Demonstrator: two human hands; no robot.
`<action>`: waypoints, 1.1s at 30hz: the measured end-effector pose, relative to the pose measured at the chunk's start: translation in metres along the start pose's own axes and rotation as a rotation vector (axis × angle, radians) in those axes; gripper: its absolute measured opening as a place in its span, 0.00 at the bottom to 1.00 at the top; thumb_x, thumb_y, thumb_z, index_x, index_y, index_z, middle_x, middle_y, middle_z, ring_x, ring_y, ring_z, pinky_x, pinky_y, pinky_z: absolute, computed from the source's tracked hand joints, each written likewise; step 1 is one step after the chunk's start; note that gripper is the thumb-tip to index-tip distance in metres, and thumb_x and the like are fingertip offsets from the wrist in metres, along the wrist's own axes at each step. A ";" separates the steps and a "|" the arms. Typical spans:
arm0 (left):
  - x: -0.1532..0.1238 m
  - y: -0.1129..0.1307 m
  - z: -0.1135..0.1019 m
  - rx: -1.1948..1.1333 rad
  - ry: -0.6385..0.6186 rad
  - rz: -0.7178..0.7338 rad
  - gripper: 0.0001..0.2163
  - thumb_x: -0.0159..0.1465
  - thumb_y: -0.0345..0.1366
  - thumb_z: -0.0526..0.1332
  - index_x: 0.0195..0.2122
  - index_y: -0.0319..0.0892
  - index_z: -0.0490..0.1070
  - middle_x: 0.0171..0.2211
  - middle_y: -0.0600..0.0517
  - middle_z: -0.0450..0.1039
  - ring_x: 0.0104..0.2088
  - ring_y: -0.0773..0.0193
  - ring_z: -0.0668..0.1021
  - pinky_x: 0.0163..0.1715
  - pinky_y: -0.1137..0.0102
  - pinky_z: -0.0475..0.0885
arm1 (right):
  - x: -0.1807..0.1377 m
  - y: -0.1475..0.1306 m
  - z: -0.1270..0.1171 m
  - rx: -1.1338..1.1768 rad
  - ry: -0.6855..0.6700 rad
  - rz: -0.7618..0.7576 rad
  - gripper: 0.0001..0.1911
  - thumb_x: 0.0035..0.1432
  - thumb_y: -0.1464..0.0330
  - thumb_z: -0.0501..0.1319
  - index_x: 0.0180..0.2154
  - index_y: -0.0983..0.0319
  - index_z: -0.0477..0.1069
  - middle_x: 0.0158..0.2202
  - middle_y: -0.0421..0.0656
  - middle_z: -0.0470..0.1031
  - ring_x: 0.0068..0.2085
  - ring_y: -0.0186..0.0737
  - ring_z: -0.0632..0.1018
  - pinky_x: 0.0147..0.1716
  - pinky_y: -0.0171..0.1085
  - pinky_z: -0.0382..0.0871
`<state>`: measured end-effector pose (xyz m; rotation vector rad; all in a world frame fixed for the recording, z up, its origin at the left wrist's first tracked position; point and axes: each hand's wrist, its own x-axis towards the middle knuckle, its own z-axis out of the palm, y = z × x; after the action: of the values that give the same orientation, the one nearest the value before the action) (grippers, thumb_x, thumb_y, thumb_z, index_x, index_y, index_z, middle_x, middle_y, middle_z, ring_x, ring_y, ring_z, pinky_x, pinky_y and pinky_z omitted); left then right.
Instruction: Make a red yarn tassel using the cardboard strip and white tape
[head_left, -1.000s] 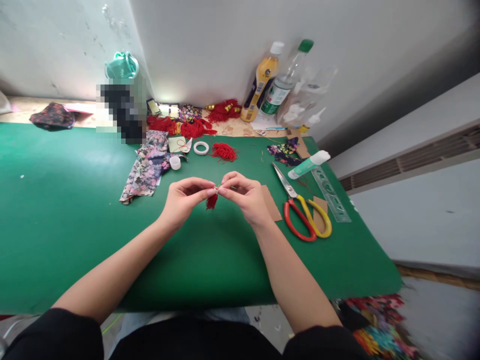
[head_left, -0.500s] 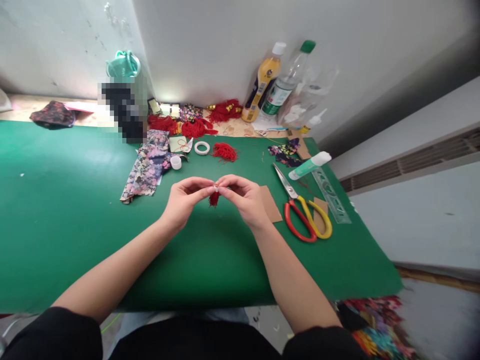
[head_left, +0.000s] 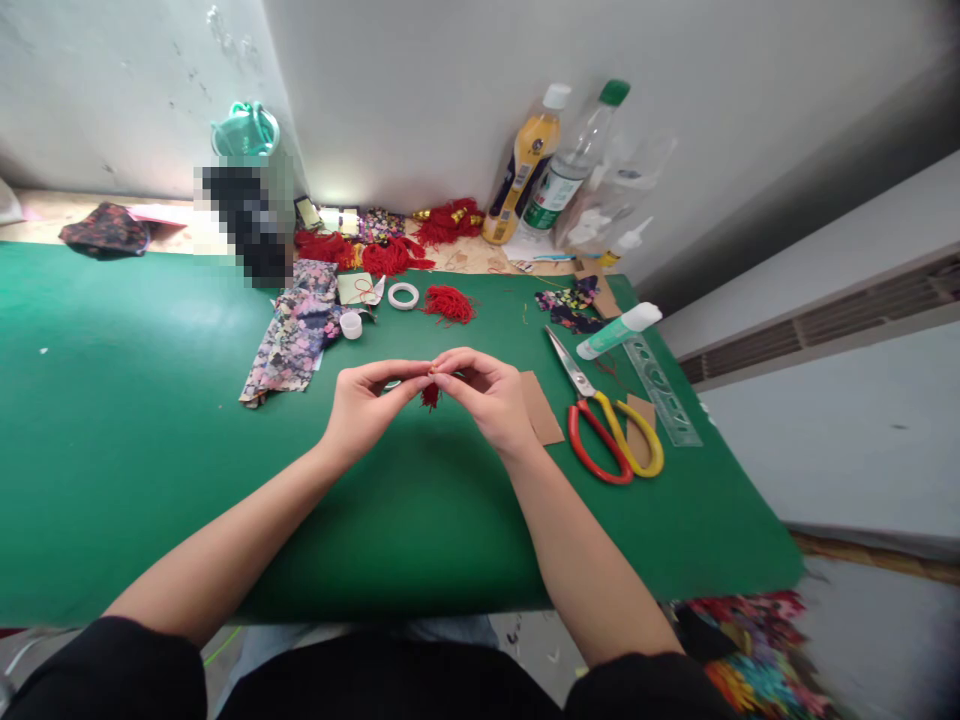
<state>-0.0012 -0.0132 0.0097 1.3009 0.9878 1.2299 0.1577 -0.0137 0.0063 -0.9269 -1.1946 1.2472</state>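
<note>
A small red tassel (head_left: pixel 430 395) hangs between my hands above the green table. My left hand (head_left: pixel 367 400) pinches its top from the left, thumb and fingertips together. From the right, my right hand (head_left: pixel 484 393) closes its thumb and fingers on the same spot, and the fingertips of both hands meet there. The top of the tassel is mostly covered by the fingers. Beyond the hands lie a bundle of red threads (head_left: pixel 450 304) and a white roll of tape (head_left: pixel 403 296). A brown card (head_left: pixel 541 408) shows beside my right wrist.
Scissors (head_left: pixel 600 420) with red and yellow handles lie right, near a glue stick (head_left: pixel 619 331) and a clear ruler (head_left: pixel 664 390). Floral fabric (head_left: pixel 296 330) and a white cap (head_left: pixel 350 325) are at left. A yellow bottle (head_left: pixel 523 165) and clear bottle (head_left: pixel 574 165) stand by the wall.
Both hands keep their pinch in nearly the same place. The left fingers have shifted slightly, and the tassel hangs a little differently, with less of the white bit at its top showing.
</note>
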 end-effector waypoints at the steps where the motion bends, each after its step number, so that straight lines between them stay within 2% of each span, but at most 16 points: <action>1: 0.000 0.000 0.000 0.016 -0.010 0.016 0.08 0.54 0.37 0.70 0.34 0.41 0.82 0.31 0.49 0.82 0.32 0.61 0.82 0.38 0.67 0.77 | 0.000 0.000 0.000 0.001 0.004 0.008 0.10 0.47 0.63 0.72 0.27 0.61 0.75 0.32 0.41 0.76 0.33 0.34 0.77 0.33 0.37 0.76; 5: -0.001 -0.001 0.000 0.061 -0.005 0.055 0.08 0.53 0.38 0.71 0.33 0.41 0.81 0.30 0.49 0.82 0.31 0.61 0.81 0.37 0.67 0.77 | -0.001 -0.001 0.001 0.023 0.005 0.071 0.13 0.43 0.61 0.74 0.28 0.60 0.74 0.29 0.39 0.77 0.28 0.34 0.77 0.29 0.38 0.76; 9: 0.001 -0.002 0.000 0.036 -0.002 0.008 0.12 0.50 0.41 0.72 0.32 0.40 0.80 0.30 0.48 0.82 0.32 0.60 0.82 0.36 0.67 0.78 | -0.001 -0.001 0.000 -0.003 0.028 0.101 0.14 0.40 0.62 0.75 0.27 0.60 0.75 0.26 0.39 0.78 0.29 0.35 0.77 0.31 0.37 0.75; 13: 0.003 0.000 0.000 -0.035 -0.006 -0.077 0.16 0.48 0.44 0.73 0.32 0.38 0.78 0.30 0.47 0.81 0.32 0.60 0.82 0.37 0.67 0.78 | -0.001 -0.003 -0.003 -0.092 0.028 0.060 0.08 0.44 0.64 0.73 0.26 0.59 0.78 0.26 0.38 0.77 0.30 0.34 0.77 0.33 0.37 0.72; 17: 0.003 0.002 0.000 -0.096 -0.006 -0.111 0.15 0.48 0.43 0.73 0.32 0.38 0.77 0.28 0.49 0.81 0.31 0.62 0.82 0.35 0.69 0.77 | -0.002 -0.005 -0.003 -0.108 0.007 0.015 0.05 0.47 0.65 0.71 0.26 0.58 0.79 0.26 0.38 0.77 0.30 0.33 0.76 0.33 0.36 0.72; 26: 0.001 0.002 0.002 -0.087 0.033 -0.082 0.12 0.51 0.42 0.71 0.30 0.39 0.78 0.25 0.50 0.79 0.24 0.65 0.78 0.28 0.70 0.75 | -0.004 0.003 0.004 -0.073 0.034 -0.016 0.09 0.46 0.63 0.72 0.29 0.60 0.77 0.30 0.40 0.77 0.30 0.35 0.79 0.35 0.39 0.78; 33: 0.001 0.002 0.003 -0.109 0.037 -0.095 0.12 0.50 0.42 0.72 0.29 0.38 0.79 0.23 0.51 0.78 0.23 0.66 0.77 0.28 0.69 0.75 | -0.007 0.005 0.007 -0.222 0.085 -0.139 0.06 0.50 0.63 0.70 0.29 0.58 0.78 0.33 0.41 0.76 0.33 0.36 0.78 0.34 0.38 0.78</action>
<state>0.0013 -0.0128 0.0118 1.1377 0.9839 1.2219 0.1509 -0.0205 0.0020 -1.0295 -1.3243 0.9684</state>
